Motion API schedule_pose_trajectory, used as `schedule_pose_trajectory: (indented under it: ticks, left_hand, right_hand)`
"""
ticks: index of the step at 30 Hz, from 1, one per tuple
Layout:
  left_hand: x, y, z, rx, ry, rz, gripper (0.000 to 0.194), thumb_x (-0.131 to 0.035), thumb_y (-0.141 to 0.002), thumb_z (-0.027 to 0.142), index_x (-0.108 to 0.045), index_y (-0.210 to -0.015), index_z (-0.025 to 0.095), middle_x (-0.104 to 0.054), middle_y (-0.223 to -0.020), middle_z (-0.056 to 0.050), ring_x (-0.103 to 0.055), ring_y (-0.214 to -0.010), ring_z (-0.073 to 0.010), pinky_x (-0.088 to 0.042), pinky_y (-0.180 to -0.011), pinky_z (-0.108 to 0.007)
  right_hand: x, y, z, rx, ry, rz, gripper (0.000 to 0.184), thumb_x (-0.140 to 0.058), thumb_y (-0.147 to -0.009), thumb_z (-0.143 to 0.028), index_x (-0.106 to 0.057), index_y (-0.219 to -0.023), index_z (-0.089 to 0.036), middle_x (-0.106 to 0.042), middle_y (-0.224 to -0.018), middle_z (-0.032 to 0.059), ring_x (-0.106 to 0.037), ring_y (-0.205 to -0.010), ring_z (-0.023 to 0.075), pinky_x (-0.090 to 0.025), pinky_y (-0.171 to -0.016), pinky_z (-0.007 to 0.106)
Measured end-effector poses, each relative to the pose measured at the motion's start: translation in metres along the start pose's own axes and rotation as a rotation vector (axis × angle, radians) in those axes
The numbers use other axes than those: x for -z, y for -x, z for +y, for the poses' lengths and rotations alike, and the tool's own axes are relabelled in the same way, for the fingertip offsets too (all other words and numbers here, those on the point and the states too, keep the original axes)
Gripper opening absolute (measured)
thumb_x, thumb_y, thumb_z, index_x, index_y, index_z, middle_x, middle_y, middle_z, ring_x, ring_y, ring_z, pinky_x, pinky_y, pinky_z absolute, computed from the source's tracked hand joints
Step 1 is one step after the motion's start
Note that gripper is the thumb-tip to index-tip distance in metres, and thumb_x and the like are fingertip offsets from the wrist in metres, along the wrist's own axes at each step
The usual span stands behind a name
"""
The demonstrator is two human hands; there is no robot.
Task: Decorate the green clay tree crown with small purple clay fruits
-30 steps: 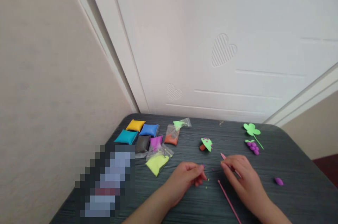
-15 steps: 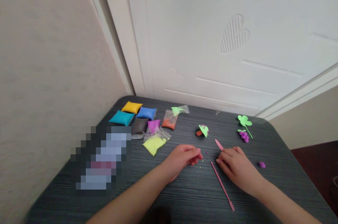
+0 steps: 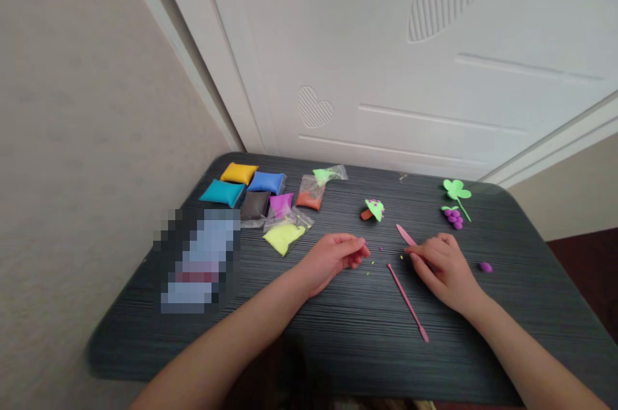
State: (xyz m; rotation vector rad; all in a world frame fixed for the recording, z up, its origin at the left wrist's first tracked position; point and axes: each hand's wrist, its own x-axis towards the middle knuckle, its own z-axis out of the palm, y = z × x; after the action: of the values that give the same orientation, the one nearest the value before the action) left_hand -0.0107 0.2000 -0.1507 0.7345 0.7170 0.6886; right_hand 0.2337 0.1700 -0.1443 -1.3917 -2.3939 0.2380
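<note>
My left hand (image 3: 340,255) hovers low over the dark table, thumb and index finger pinched; whatever is between the tips is too small to make out. My right hand (image 3: 443,271) rests on the table with its index finger stretched out and the thumb slightly apart. By that fingertip lies a tiny yellow crumb (image 3: 401,257). A pink clay knife (image 3: 404,234) runs partly under the right hand. Between the hands lies a thin pink modelling tool (image 3: 408,302). Beyond them, a clay mushroom (image 3: 373,210) with a green, purple-dotted cap and brown stem lies tilted.
Clay packets lie at the back left, among them yellow (image 3: 284,237), teal (image 3: 223,192) and blue (image 3: 267,182). To the right are a green clay clover (image 3: 456,189), purple clay grapes (image 3: 454,218) and a purple lump (image 3: 485,267). A blurred patch (image 3: 200,262) covers the left side.
The view has tilted, so the table sits higher in the picture. My right index finger has stretched out, and a yellow crumb now shows beside it. My left hand keeps its pinch.
</note>
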Motion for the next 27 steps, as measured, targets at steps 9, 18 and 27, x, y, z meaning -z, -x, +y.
schedule_pose_trajectory:
  ticks: [9, 18, 27]
  left_hand:
    - [-0.002, -0.004, -0.001, 0.028, 0.003, 0.049, 0.022, -0.055, -0.077, 0.029, -0.061, -0.071, 0.008, -0.055, -0.071, -0.005, -0.047, -0.062, -0.0088, -0.034, -0.062, -0.024]
    - [-0.005, -0.007, 0.003, 0.071, -0.003, 0.104, 0.02, -0.053, -0.079, 0.025, -0.062, -0.071, 0.009, -0.054, -0.073, -0.005, -0.046, -0.064, -0.0092, -0.036, -0.062, -0.023]
    - [-0.005, -0.009, 0.002, 0.076, 0.009, 0.103, 0.019, -0.054, -0.078, 0.023, -0.062, -0.071, 0.008, -0.055, -0.072, -0.005, -0.047, -0.063, -0.0089, -0.037, -0.061, -0.022]
  right_hand:
    - [-0.001, 0.014, -0.007, 0.022, 0.109, 0.008, 0.026, -0.046, -0.081, -0.022, -0.061, -0.102, -0.019, -0.061, -0.068, 0.0019, -0.05, -0.065, 0.0124, -0.028, -0.077, 0.037]
    - [-0.004, 0.016, -0.008, -0.007, 0.156, -0.014, 0.028, -0.045, -0.083, -0.025, -0.06, -0.106, -0.021, -0.062, -0.068, 0.002, -0.051, -0.072, 0.0153, -0.028, -0.078, 0.039]
    - [-0.005, 0.018, -0.007, 0.041, 0.182, -0.067, 0.028, -0.044, -0.083, -0.029, -0.061, -0.105, -0.021, -0.061, -0.065, 0.002, -0.049, -0.07, 0.0151, -0.027, -0.075, 0.038]
